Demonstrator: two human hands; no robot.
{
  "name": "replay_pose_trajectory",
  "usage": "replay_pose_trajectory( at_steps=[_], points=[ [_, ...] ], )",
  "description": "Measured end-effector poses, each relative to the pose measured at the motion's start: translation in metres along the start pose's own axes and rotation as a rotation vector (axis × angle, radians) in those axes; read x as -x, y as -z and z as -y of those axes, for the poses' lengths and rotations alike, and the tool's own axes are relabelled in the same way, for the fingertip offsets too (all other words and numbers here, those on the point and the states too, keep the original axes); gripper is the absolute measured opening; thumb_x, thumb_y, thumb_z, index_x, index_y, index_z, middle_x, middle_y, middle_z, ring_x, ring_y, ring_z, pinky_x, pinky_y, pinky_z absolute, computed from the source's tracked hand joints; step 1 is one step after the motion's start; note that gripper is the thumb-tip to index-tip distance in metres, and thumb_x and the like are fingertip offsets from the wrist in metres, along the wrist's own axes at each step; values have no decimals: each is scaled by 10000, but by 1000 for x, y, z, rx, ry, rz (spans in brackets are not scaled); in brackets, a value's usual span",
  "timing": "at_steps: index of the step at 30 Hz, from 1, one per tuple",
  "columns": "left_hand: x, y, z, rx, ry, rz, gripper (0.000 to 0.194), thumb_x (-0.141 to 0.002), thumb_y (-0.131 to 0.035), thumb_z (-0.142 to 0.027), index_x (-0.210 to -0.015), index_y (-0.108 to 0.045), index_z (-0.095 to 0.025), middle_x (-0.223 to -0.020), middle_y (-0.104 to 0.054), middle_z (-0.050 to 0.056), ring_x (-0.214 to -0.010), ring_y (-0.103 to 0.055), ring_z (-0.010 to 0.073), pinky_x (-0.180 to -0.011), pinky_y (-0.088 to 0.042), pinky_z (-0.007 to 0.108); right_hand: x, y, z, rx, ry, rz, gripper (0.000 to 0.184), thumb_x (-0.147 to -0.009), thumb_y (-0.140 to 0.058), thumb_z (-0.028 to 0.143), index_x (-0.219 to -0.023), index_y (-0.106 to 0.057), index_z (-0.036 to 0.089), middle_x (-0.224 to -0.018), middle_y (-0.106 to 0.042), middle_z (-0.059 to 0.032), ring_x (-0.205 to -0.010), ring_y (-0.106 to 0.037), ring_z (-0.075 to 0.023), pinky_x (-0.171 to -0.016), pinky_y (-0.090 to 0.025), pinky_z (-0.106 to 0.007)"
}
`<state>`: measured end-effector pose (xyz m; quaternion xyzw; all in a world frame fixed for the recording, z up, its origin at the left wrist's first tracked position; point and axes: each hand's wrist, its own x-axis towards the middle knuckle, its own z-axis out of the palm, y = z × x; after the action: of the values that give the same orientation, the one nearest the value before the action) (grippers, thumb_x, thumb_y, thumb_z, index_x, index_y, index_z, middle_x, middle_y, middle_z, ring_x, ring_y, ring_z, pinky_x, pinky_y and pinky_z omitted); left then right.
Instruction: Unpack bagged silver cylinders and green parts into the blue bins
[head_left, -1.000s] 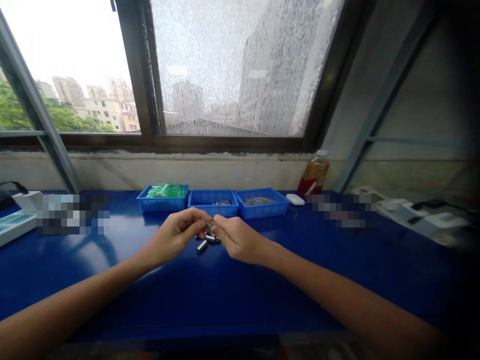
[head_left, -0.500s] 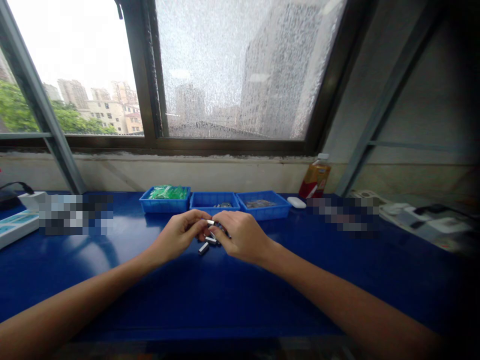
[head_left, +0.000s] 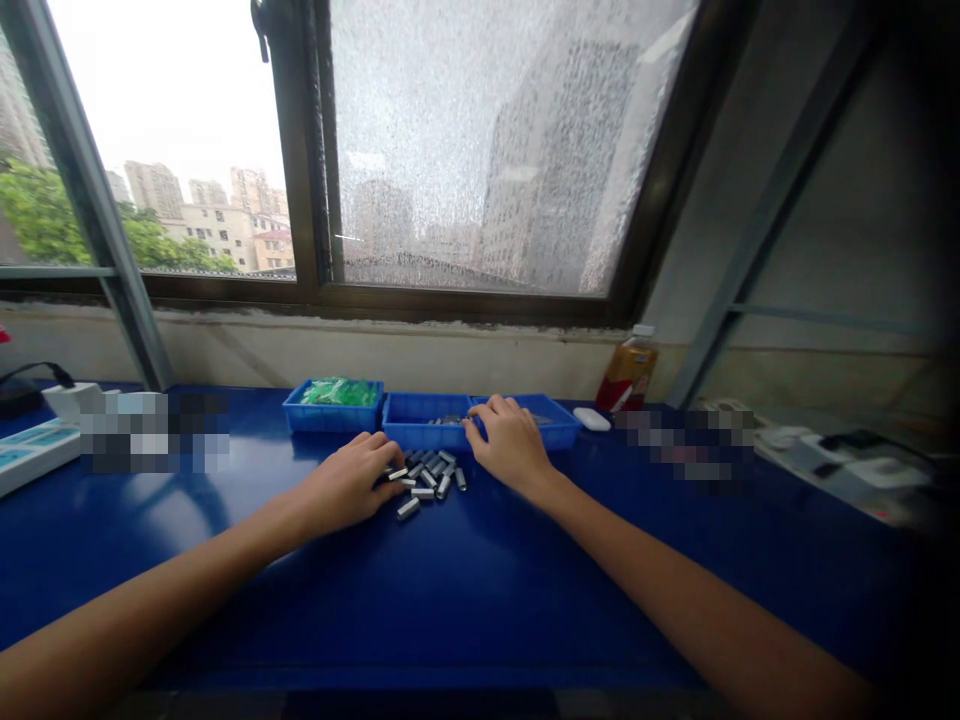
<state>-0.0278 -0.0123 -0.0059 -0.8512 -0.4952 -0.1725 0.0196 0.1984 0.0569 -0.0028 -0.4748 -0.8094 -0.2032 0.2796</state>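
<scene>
Several small silver and dark metal pieces (head_left: 427, 478) lie in a loose pile on the blue table (head_left: 465, 590). My left hand (head_left: 352, 482) rests palm down at the pile's left edge, its fingertips touching one piece. My right hand (head_left: 508, 438) reaches forward with fingers spread over the rims of the middle blue tray (head_left: 420, 436) and the right blue tray (head_left: 561, 432). Whether it holds anything is hidden. The middle tray holds a few small metal parts.
A left blue tray (head_left: 334, 417) holds green packets. An orange bottle (head_left: 627, 373) and a small white object (head_left: 592, 419) stand behind the right tray. White devices sit at the far left (head_left: 34, 440) and far right (head_left: 847, 455). A window wall runs along the back.
Both hands were together above the pile, pinching a small piece. They have parted: the left dropped onto the pile, the right reached forward to the trays. The camera view tilted slightly.
</scene>
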Motion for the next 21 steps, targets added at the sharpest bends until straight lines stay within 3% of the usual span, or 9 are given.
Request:
replay_pose_trajectory(
  at_steps=[7, 13, 21],
  points=[
    [3, 2, -4, -22, -48, 18, 148, -820, -497, -274, -828, -600, -167, -908, -537, 75, -884, -478, 223, -790, -405, 345, 5, 11, 17, -136, 127, -15, 236, -827, -495, 307, -969, -598, 150, -960, -562, -112, -930, -460, -241, -780, -351, -359],
    [-3, 1, -8, 94, -47, -108, 210, -870, -414, -272, -820, -577, -150, -872, -576, 73, -829, -489, 196, -779, -390, 343, 16, 22, 41, -315, 367, 53, 245, -790, -556, 311, -983, -571, 161, -917, -585, -84, -917, -470, -224, -773, -347, -341],
    [-5, 5, -16, 208, -58, -190, 263, -903, -340, -258, -761, -537, -157, -816, -575, 42, -804, -496, 169, -762, -381, 314, 17, 20, 42, -364, 385, -12, 116, -812, -522, 251, -878, -551, 161, -847, -588, -68, -800, -485, -184, -707, -341, -302]
  ],
)
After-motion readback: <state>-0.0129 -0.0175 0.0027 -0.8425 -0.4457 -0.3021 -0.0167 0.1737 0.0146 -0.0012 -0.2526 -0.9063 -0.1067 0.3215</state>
